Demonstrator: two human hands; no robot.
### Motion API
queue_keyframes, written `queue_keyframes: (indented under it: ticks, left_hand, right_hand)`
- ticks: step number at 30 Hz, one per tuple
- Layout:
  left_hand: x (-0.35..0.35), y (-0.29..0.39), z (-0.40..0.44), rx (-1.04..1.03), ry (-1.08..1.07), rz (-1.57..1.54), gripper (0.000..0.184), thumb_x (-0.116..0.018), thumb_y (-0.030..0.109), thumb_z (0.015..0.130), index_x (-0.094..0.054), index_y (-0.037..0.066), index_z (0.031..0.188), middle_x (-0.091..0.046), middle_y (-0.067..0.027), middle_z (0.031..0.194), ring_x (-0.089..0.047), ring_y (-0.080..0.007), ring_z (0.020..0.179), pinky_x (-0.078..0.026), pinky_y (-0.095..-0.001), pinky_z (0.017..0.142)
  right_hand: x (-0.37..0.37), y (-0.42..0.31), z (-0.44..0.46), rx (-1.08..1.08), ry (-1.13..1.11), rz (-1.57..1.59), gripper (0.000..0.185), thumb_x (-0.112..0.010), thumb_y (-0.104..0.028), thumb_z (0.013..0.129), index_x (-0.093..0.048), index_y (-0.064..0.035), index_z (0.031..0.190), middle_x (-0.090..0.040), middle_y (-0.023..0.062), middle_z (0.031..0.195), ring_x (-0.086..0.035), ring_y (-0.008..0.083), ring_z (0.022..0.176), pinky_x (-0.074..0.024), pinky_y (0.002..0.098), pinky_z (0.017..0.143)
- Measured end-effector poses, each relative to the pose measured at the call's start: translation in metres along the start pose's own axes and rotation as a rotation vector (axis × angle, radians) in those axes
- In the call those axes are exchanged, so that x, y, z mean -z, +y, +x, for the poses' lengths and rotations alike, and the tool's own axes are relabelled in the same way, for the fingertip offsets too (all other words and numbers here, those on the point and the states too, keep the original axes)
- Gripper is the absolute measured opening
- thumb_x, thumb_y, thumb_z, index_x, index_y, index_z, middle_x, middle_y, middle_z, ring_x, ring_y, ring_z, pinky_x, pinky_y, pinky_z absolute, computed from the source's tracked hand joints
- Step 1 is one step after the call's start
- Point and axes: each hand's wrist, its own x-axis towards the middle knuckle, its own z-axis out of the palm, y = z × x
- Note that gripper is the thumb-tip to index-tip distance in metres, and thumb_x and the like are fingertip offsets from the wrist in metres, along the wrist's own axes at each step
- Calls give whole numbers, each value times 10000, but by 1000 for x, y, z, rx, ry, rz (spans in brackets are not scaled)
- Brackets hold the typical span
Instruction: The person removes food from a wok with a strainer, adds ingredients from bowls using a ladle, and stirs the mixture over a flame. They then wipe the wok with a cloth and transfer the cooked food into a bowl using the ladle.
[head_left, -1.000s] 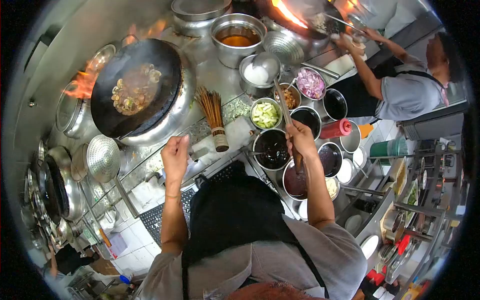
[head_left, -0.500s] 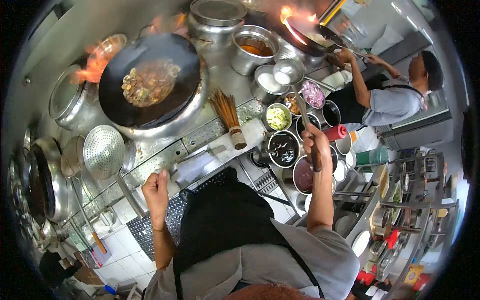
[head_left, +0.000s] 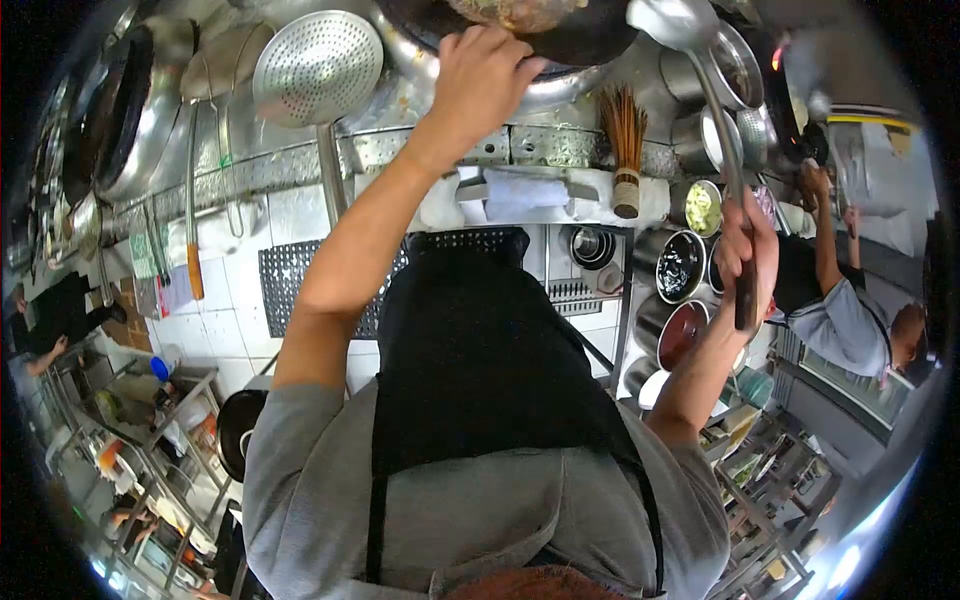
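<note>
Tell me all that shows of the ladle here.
The ladle has a rounded, shiny metal bowl, partly cut off by the picture's top edge, and a long, straight metal shaft ending in a brown, wooden-looking handle. The right hand's grip wraps its lower length, leaving the handle's end sticking out on the near side. It points forward and slightly left, bowl foremost. Whether the bowl holds anything or touches the wok can't be told.
</note>
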Motion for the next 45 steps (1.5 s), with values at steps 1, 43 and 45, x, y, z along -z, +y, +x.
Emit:
queue_keyframes:
  ticks: [1,43,45]
  left_hand:
    - [-10,-7,8,11,1,5,228,-673,253,812,-682,48,913,-629,-72,952,-557,-267,982,-393,-410,889]
    - [20,56,35,-4,-182,137,306,-551,302,789,-686,99,605,-630,-150,609,-638,-344,588,-533,-447,598]
    - [12,43,45,-11,-146,147,291,-559,308,775,-690,104,614,-642,-148,632,-650,-333,613,-530,-441,583]
  right_hand:
    - [-14,3,18,0,39,-104,238,-428,-208,988,-485,-8,1103,-451,-17,658,-314,33,367,-238,193,269]
    - [-33,-52,-19,590,-197,-1941,403,-583,-54,847,-557,-76,1249,-624,257,1004,-613,408,928,-480,437,800]
    - [-41,-30,11,448,-11,-2036,399,-585,-100,854,-561,-124,1251,-632,244,958,-617,405,900,-479,468,778]
